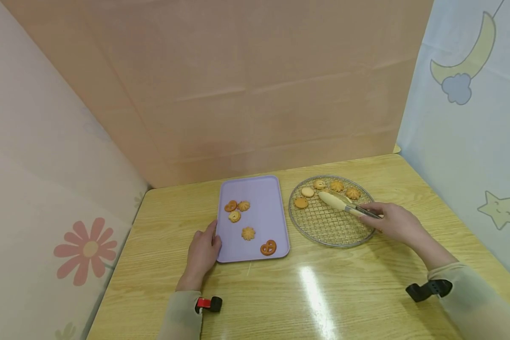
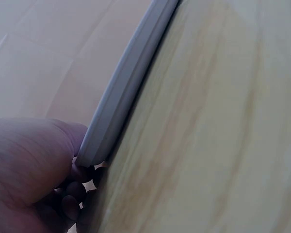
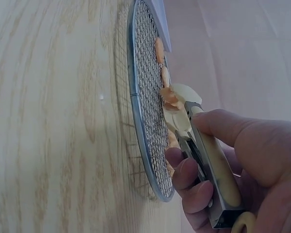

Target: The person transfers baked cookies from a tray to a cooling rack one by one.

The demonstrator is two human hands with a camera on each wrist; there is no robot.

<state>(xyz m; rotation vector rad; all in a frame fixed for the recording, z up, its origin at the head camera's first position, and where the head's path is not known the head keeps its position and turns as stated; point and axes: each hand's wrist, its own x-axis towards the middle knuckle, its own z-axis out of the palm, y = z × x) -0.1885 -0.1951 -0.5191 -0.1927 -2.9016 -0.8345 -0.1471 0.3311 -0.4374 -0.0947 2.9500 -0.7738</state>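
My left hand [image 1: 204,252] pinches the near left edge of a lilac tray [image 1: 259,189], the thumb at its rim [image 2: 106,121] and the other fingers curled low beside it. On that tray lie two pretzels [image 1: 268,247] and several cookies [image 1: 248,233]. With my right hand [image 1: 393,222] I grip a pair of tongs [image 3: 216,170] that have pale, cream-coloured tips. The tongs [image 1: 337,203] reach over a round wire rack [image 1: 327,231], tips pointing left. In the right wrist view an orange-brown cookie [image 3: 169,97] shows at the tips.
Along the rack's back and left lie several cookies [image 1: 337,185], among them an oval one [image 1: 301,203] and a pale round one [image 1: 308,191]. Both tray and rack stand on a wooden table [image 1: 255,302]. A brown sheet rises behind, with patterned walls [image 1: 471,156] at the sides.
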